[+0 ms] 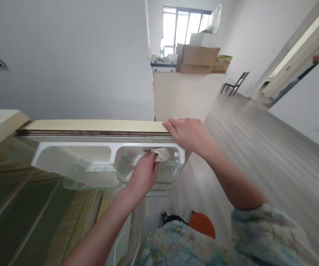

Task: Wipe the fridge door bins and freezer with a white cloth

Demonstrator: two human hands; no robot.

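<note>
An open refrigerator door [93, 125] stretches across the view, its inner side facing me. My right hand [188, 133] rests over the top edge of the door near its outer corner, fingers wrapped on it. Lower down, my left hand [145, 170] reaches into the right compartment of the white door shelf [112, 153]. Its fingers pinch a crumpled white cloth [161, 154], perhaps a tissue, against the compartment's inside. Clear door bins [93, 177] sit below the shelf. My left fingertips are partly hidden by the cloth and hand.
The refrigerator's inside with glass shelves [32, 210] lies at the left. A round orange stool seat [202, 224] stands on the floor by my foot [165, 217]. Farther off are cardboard boxes [199, 59] on a ledge, a black chair [235, 84] and a doorway at the right.
</note>
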